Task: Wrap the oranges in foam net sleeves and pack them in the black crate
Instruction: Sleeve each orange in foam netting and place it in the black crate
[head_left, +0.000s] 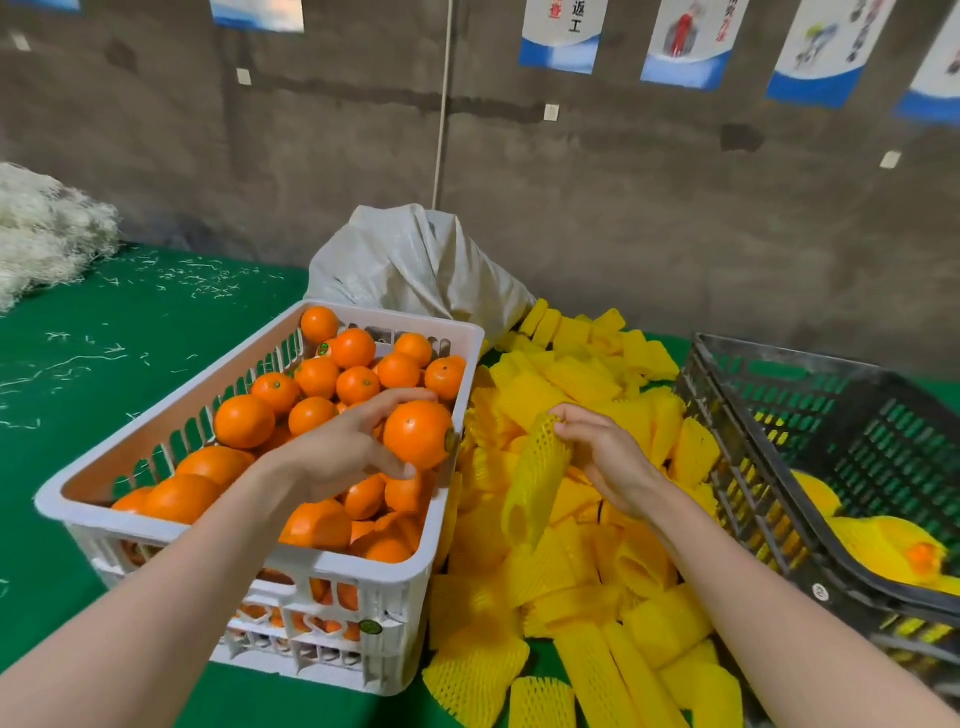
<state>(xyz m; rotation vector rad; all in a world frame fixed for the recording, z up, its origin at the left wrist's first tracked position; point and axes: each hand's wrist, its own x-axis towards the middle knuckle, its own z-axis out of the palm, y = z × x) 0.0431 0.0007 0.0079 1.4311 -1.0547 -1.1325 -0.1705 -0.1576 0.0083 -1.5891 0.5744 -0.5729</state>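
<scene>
Orange sat gripped in my left hand, just left of the foam sleeve my right hand pinched by its top, long axis hanging down, open end lowest.

Oranges heaped, yellow sleeves piled, black crate nearly empty

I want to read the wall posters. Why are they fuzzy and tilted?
Head view: the wide-angle lens bends the edges, so the posters lean outward and look soft. Near the middle it is sharper: the orange gripped by the left hand and the foam net sleeve held by the right hand. Light is even, no glare.
</scene>
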